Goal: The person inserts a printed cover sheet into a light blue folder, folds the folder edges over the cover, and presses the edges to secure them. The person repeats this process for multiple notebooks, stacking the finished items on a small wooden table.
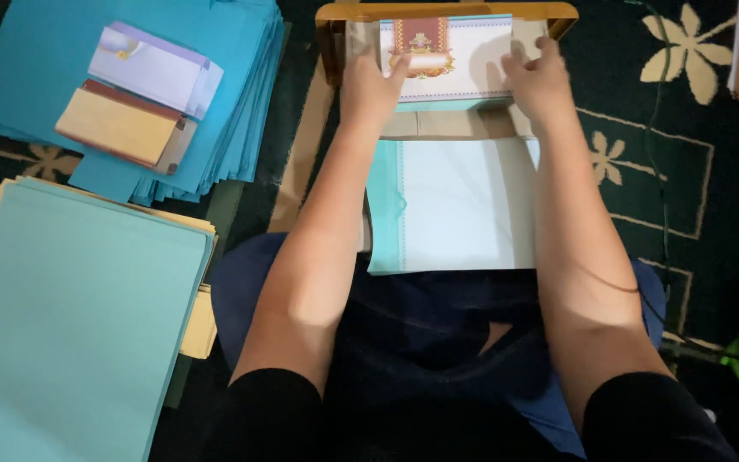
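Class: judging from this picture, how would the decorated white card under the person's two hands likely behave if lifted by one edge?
The decorated card looks thin and flat, so it would probably flex rather than stay rigid. It is likely light: the left hand and right hand press it with fingertips only. Its smooth face may let it slide off the pale sheet below.

You're in a home, seated on the floor: a dark green flower-patterned carpet (677,128) carries the blue paper stacks (70,325) left of it.

Blue paper stacks (70,316), floral carpet (669,103)
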